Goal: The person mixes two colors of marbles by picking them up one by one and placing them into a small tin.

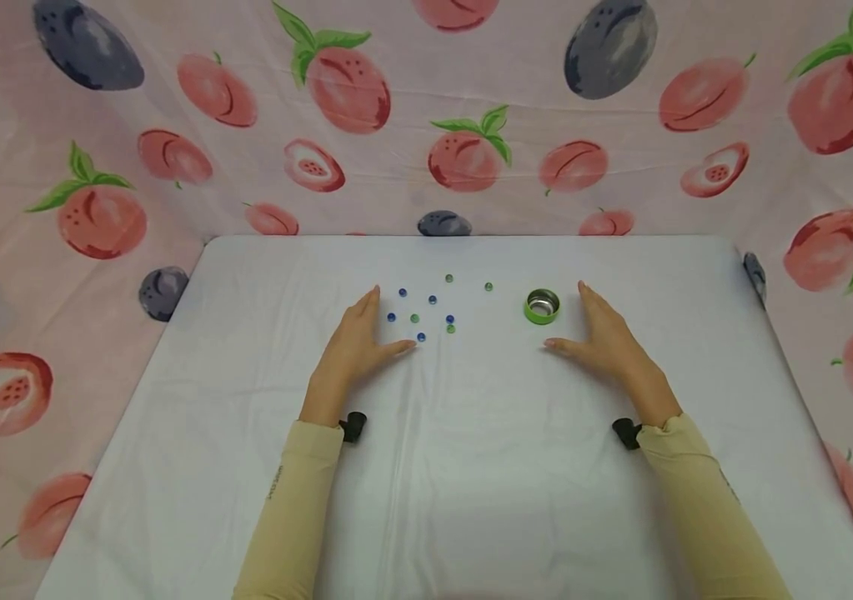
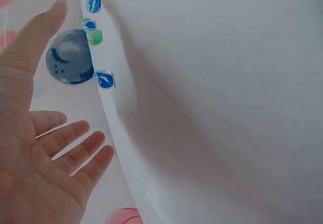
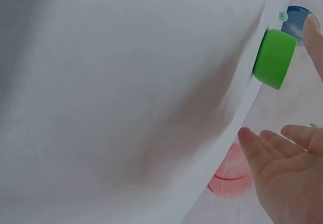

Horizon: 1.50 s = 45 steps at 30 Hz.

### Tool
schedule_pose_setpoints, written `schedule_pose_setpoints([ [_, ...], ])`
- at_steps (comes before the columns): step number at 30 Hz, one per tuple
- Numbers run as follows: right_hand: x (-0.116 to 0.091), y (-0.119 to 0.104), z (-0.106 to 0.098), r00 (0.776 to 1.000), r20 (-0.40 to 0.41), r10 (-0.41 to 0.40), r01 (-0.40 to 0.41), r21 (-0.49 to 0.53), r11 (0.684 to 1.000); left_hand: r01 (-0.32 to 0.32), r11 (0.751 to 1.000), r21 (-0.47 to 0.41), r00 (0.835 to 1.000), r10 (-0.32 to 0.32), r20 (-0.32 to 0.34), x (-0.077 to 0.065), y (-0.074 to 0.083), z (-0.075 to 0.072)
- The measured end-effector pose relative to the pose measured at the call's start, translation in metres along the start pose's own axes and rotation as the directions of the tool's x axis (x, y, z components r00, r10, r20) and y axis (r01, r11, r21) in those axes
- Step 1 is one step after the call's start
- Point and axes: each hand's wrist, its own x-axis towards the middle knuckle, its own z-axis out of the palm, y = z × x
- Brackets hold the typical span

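Blue and green glass marbles lie scattered left of centre on the table. My left hand (image 1: 354, 346) is just left of them with its fingers extended and thumb spread. Its thumb tip appears close to a blue marble (image 1: 421, 337) in the head view; the left wrist view shows several marbles (image 2: 105, 79) beyond the palm. A small round bowl (image 1: 542, 307), green outside and shiny metal inside, stands upright to the right of the marbles. My right hand (image 1: 606, 337) is beside this bowl, fingers extended, thumb pointing left. In the right wrist view the bowl's green wall (image 3: 275, 59) shows apart from the fingers.
A white cloth covers the table (image 1: 471, 467). Fruit-printed curtains (image 1: 381, 167) hang behind it and along both sides. Two green marbles, one at the back (image 1: 449, 278) and another nearer the bowl (image 1: 489, 287), lie off from the others. Black wrist cameras (image 1: 353, 427) are worn on both wrists.
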Motion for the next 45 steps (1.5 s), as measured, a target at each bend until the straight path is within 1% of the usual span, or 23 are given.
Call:
schedule_pose_setpoints([
  [5,0.003,-0.003,-0.003,1.000,-0.007,-0.011,0.011,0.026,1.000,0.012,1.000,-0.019,1.000,-0.012,0.003,0.003,-0.001,-0.001],
  [8,0.004,-0.003,-0.004,1.000,-0.013,-0.011,0.012,0.046,0.999,0.005,0.999,-0.033,1.000,-0.005,-0.002,0.005,0.000,-0.002],
  [14,0.008,-0.002,-0.003,1.000,-0.016,0.005,-0.004,0.119,0.993,0.006,0.999,-0.045,1.000,-0.006,-0.007,0.005,0.002,-0.004],
  [17,0.009,-0.002,-0.002,1.000,-0.014,0.011,-0.009,0.141,0.990,0.014,0.999,-0.047,1.000,-0.014,0.005,0.005,0.003,-0.005],
  [23,0.011,-0.003,-0.003,1.000,-0.030,-0.003,0.007,0.146,0.989,0.042,0.996,-0.081,0.998,-0.039,0.041,0.007,0.004,-0.005],
  [27,0.013,-0.004,-0.003,0.999,-0.038,-0.012,0.017,0.158,0.987,0.040,0.995,-0.090,0.999,-0.037,0.037,0.009,0.003,-0.005],
  [34,0.019,-0.007,-0.002,1.000,-0.026,-0.006,0.010,0.157,0.988,0.070,0.993,-0.100,0.997,-0.066,0.043,0.014,0.003,-0.007],
  [39,0.022,-0.005,-0.001,1.000,-0.030,-0.004,0.008,0.150,0.989,0.063,0.992,-0.110,0.997,-0.059,0.040,0.020,0.001,-0.005],
  [45,0.026,-0.003,-0.001,1.000,-0.030,0.000,0.005,0.157,0.988,0.069,0.992,-0.109,0.997,-0.065,0.045,0.023,0.002,-0.005],
])
